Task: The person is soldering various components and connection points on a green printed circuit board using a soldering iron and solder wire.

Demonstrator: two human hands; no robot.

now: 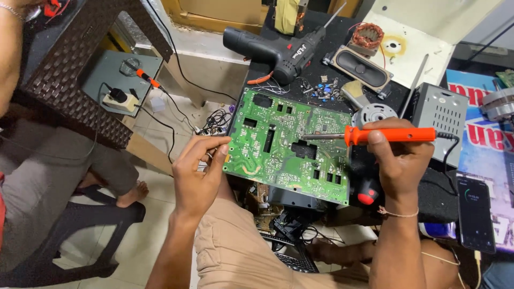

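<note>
Centre of the frame: a green circuit board (289, 144) lies tilted over the table edge. The right hand (399, 160) is closed around the orange handle of a soldering iron (375, 135), whose metal tip points left and meets the board near its middle. The left hand (198, 171) pinches the board's left edge with fingers and thumb. Upper centre: a black drill (273, 49). Lower right: a phone (475, 215) with a lit screen. Upper right: a speaker (361, 69).
</note>
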